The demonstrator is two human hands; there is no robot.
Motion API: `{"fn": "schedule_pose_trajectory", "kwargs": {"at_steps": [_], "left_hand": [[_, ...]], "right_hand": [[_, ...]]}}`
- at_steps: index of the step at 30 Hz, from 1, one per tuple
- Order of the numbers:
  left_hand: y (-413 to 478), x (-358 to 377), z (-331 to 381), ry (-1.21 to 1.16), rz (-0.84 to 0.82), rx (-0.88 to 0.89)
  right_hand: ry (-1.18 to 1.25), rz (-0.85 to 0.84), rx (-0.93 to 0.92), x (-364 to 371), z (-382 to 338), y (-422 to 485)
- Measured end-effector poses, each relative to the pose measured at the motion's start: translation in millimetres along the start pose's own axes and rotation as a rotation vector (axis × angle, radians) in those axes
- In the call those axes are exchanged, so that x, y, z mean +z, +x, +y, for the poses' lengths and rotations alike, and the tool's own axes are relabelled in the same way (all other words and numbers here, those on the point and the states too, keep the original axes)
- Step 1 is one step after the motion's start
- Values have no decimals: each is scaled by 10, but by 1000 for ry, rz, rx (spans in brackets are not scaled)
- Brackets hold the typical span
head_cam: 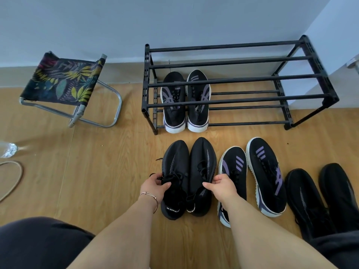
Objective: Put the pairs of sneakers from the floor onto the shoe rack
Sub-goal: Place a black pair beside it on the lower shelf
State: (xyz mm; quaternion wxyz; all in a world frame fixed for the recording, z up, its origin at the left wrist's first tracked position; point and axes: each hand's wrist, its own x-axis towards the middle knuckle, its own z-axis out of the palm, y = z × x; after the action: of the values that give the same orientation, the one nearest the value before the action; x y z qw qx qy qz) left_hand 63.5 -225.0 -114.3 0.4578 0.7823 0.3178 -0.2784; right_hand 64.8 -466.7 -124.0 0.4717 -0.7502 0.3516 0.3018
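Note:
A black two-tier shoe rack stands against the wall. One black-and-purple sneaker pair sits on its lower tier at the left. On the floor in front lie three pairs. My left hand grips the outer side of the left shoe of the all-black knit pair; my right hand grips the outer side of its right shoe. To the right lie a black-and-purple white-soled pair and another all-black pair.
A folding stool with a leaf-print seat stands left of the rack. A cord loop and a clear plastic item lie at the far left. The floor is wood laminate. My knees fill the bottom corners.

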Motion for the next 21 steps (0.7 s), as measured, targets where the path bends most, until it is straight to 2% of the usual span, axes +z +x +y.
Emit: {"fn": "schedule_pose_trajectory", "kwargs": {"at_steps": [10,21], "left_hand": [[-25,60,126,-57,-44,30],[-67,406,726,-203,-159,84]], "right_hand": [[129,5,11,-210,64,-14],[155,80,-56,-1026,-277,-230]]}}
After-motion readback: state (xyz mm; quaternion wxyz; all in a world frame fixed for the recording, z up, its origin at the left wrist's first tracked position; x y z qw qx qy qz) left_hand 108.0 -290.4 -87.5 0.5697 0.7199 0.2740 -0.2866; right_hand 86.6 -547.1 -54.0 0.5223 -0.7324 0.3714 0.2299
